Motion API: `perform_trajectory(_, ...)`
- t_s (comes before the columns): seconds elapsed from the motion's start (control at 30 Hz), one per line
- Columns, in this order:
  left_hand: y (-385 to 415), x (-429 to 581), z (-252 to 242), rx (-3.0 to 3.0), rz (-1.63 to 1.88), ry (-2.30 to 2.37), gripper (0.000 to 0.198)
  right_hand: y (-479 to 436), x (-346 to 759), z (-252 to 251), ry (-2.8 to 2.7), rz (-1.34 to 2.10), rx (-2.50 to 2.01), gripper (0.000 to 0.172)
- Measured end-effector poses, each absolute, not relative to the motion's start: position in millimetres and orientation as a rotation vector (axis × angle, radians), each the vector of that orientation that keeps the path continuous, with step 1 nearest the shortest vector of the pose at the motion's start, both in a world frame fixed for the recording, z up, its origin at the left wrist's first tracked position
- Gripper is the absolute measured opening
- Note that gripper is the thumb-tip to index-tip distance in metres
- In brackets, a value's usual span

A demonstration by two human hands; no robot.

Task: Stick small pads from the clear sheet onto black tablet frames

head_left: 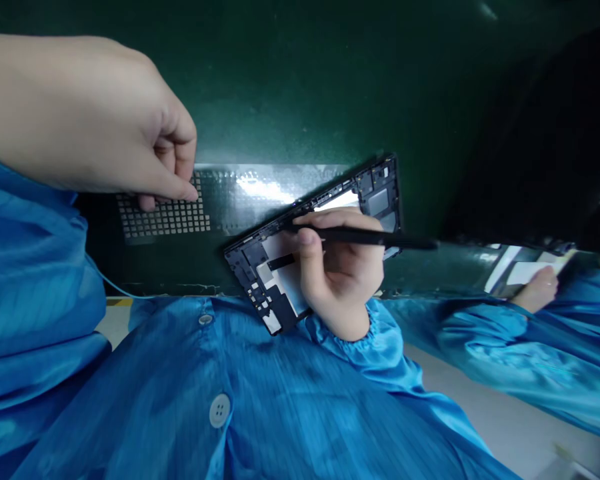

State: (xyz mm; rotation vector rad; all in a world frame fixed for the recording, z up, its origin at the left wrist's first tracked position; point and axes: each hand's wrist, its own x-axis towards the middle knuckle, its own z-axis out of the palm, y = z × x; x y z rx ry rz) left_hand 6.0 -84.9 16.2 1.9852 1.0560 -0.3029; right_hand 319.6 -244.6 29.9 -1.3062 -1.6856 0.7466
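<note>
My left hand [125, 127] is over a sheet of small square pads [165, 217], thumb and fingers pinched together at its upper edge. Whatever lies between those fingertips is too small or hidden to make out. A slim black pen-like tool [365, 235] is gripped in my right hand [343, 273], its tip pointing left. Under that hand lies an opened tablet-like device [250, 263], black-framed with pale and silver parts inside. It sits at a slant, its lower corner reaching over the table edge towards my body. My right hand covers its middle.
Clear plastic sheeting with a glossy dimpled surface [260, 193] runs from the pads to beneath the device. The green table [280, 87] stretches behind. A large dark object [545, 147] stands at right. Beyond it, a co-worker's hand [537, 290] touches a white item.
</note>
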Motion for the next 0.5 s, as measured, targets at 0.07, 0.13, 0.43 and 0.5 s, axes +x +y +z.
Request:
perform_trajectory(0.07, -92, 18, 27, 1.972, -0.387, 1.301, 0.071, -243, 317, 41, -1.755, 0.723, -1.312, 0.023)
perform_trajectory(0.13, -96, 30, 41, 1.928, -0.473, 1.416, 0.055, -234, 312, 54, -1.755, 0.786, -1.351, 0.022)
perform_trajectory(0.43, -108, 33, 55, 1.944, -0.282, 1.222, 0.052, -160, 284, 36, -2.112, 1.261, -0.945, 0.015)
perform_trajectory(0.5, -120, 24, 46, 1.952, -0.128, 1.179, 0.076, -162, 283, 32, -2.088, 1.258, -0.925, 0.013)
